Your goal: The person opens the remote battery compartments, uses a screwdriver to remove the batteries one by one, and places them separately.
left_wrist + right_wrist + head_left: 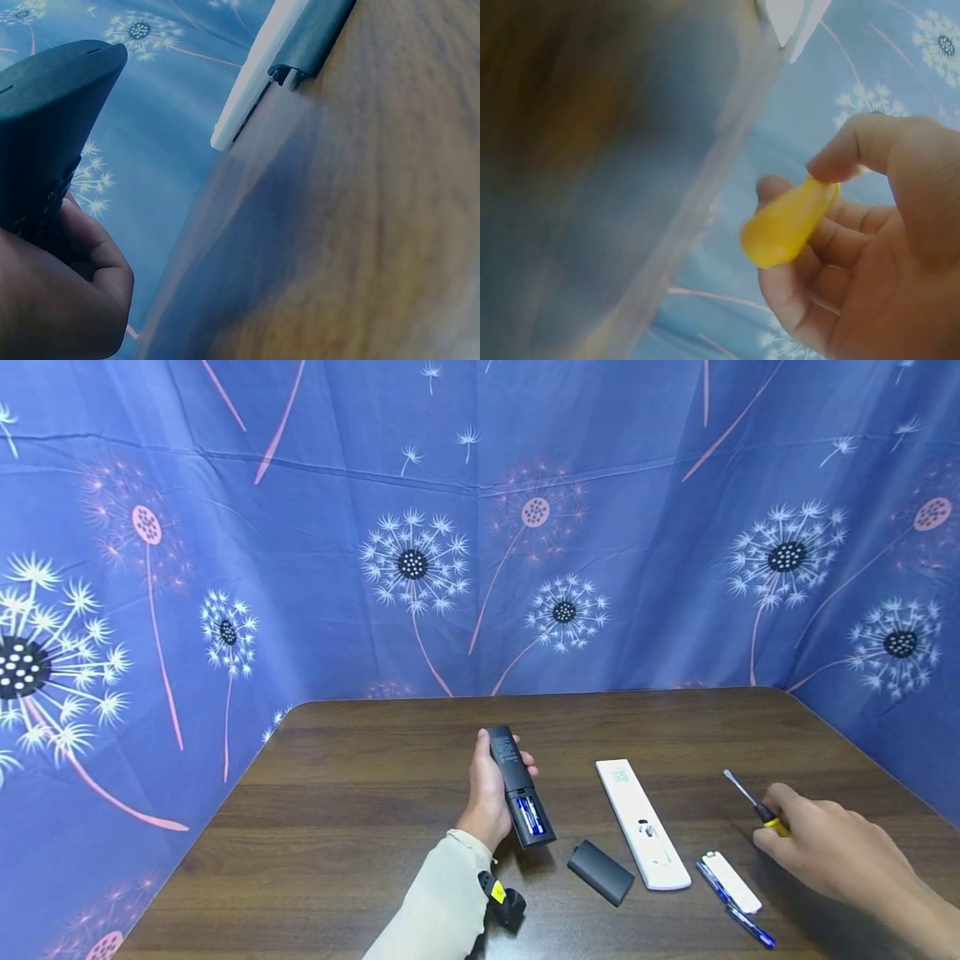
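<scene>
My left hand (pixel 489 793) grips a black remote control (pixel 513 768), its back turned up and the battery bay bared. Blue-and-white batteries (pixel 531 816) lie inside that bay. In the left wrist view the fingers (pixel 97 247) curl round the dark remote (pixel 45 127). On the right, my right hand (pixel 825 839) pinches a screwdriver (pixel 767 814) by its yellow and black handle, the metal shaft pointing away and to the left. The right wrist view shows the yellow handle end (pixel 787 225) between thumb and fingers. A black battery cover (pixel 601 872) rests on the table below the remote.
A white remote (pixel 637 818) lies face down on the wooden table (pixel 337 818). Right of it are a small white cover (pixel 732 881) and blue batteries (pixel 750 925). A blue dandelion-print cloth (pixel 480 568) hangs behind the table.
</scene>
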A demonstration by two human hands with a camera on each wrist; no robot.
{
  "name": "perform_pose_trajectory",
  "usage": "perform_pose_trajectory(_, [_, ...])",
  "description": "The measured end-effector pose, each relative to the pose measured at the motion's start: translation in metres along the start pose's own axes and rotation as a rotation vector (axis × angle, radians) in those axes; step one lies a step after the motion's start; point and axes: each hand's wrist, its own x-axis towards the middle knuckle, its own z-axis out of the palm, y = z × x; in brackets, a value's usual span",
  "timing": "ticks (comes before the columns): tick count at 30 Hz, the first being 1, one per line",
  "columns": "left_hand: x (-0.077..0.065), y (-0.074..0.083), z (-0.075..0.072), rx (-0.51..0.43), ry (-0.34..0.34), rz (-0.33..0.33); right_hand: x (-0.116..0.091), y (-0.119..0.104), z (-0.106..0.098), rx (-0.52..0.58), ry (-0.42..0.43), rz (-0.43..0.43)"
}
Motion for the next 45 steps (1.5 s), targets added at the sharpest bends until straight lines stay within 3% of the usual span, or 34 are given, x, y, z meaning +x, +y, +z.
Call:
perform_pose_trajectory(22, [-0.001,0.0,-0.001,0.021,-0.005,-0.002,0.002,-0.04,0.01,-0.002,0.096,-0.086])
perform_pose_trajectory(40, [-0.002,0.0,0.0,0.016,0.007,-0.009,0.006,-0.071,0.008,0.059,0.072,-0.134])
perform_pose_trajectory(45, [-0.002,0.002,0.0,0.017,0.006,-0.008,0.007,-0.077,0.01,0.128,0.081,-0.143])
